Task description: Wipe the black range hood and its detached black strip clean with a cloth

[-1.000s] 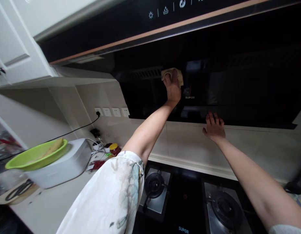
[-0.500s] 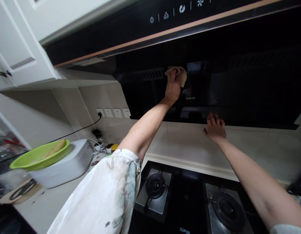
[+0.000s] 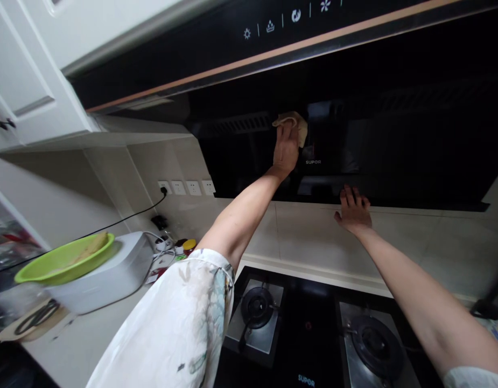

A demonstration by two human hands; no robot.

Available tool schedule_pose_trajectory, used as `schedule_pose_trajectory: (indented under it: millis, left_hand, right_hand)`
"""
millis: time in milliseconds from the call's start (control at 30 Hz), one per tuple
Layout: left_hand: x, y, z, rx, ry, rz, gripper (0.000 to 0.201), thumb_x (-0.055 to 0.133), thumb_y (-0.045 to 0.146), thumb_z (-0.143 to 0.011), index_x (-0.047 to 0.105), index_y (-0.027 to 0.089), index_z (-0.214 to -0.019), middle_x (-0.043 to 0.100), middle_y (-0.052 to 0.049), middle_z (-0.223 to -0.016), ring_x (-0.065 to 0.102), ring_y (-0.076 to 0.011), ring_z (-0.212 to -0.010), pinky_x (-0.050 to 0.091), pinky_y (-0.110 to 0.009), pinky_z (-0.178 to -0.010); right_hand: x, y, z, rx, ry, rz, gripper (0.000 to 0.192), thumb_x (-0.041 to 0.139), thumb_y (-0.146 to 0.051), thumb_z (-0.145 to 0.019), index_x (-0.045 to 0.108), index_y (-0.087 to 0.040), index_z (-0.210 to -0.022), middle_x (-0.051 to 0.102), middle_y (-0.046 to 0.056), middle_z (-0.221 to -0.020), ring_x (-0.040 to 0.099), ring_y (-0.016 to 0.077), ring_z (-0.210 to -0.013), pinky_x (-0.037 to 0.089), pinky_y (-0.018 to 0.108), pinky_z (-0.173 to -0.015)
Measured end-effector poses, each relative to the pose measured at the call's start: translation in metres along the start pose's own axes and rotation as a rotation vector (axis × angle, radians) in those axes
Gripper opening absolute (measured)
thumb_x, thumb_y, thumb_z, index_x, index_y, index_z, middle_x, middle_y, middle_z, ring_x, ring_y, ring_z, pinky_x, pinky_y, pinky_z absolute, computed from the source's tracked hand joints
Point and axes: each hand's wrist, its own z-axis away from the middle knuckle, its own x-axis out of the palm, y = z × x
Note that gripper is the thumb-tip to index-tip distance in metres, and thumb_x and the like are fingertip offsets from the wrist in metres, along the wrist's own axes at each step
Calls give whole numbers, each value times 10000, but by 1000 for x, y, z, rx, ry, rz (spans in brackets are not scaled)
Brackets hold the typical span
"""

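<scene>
My left hand (image 3: 286, 148) presses a beige cloth (image 3: 299, 126) against the glossy black front panel of the range hood (image 3: 249, 153). The fingers are bent over the cloth, and part of it sticks out to the right of them. To the left of the cloth a slotted vent shows, and a SUPOR mark sits below right. My right hand (image 3: 354, 209) holds nothing. Its spread fingers rest on the hood's lower edge, with the palm in front of the tiled wall.
Below my arms is a black gas hob with a left burner (image 3: 257, 307) and a right burner (image 3: 377, 345). On the left counter, a green basin (image 3: 65, 264) stands on a white appliance (image 3: 111, 285). A corded plug (image 3: 163, 191) sits in the wall sockets.
The view has shifted slightly. My left hand stays at nearly the same spot on the panel, with the cloth's top fold lying a little flatter. My right hand keeps its place.
</scene>
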Motion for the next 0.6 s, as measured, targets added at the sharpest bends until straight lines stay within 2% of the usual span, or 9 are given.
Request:
schedule_pose_trajectory:
  millis: [67,167,300,400,500,600]
  left_hand:
    - [0,-1,-1,-6,-21,-3,502,252,116,-1032,428,109,-1502,442,-142,-1557,354,-272,-1444,252,-466,-1272]
    - [7,-2,6,-15,-62,-2,490,294,95,-1015,437,82,-1484,463,-153,-1537,370,-287,-1431,249,-465,-1272]
    - [15,-1,13,-29,-35,33,484,334,89,-984,495,131,-1439,451,-143,-1549,356,-317,-1464,252,-494,-1271]
    - [9,1,8,-26,-12,49,512,326,75,-966,506,154,-1439,469,-140,-1535,387,-318,-1455,286,-509,-1260]
    - [-1,3,-1,23,-18,62,526,308,102,-982,531,266,-1430,504,-80,-1520,440,-273,-1419,314,-472,-1256]
    - [-4,4,-5,51,-26,42,537,288,83,-976,553,227,-1420,490,-94,-1534,419,-259,-1440,278,-411,-1274]
  right_hand:
    - [0,0,0,4,1,2,778,535,-378,-889,340,-91,-1585,165,156,-1714,166,374,-1550,248,530,-1195]
    - [2,0,1,0,19,6,786,539,-379,-889,332,-92,-1591,158,154,-1716,176,376,-1545,240,532,-1196]
    - [4,1,1,1,19,2,799,531,-383,-891,306,-103,-1605,161,158,-1714,174,380,-1546,239,544,-1192]
    - [3,0,1,9,3,0,789,532,-387,-889,324,-105,-1596,163,154,-1715,172,380,-1547,245,542,-1191]
    - [1,-1,1,16,-10,-3,779,535,-382,-888,337,-108,-1590,170,147,-1714,178,372,-1546,246,536,-1196]
    - [-1,-2,1,27,-9,5,782,537,-382,-884,347,-94,-1586,173,144,-1714,187,371,-1542,244,533,-1202]
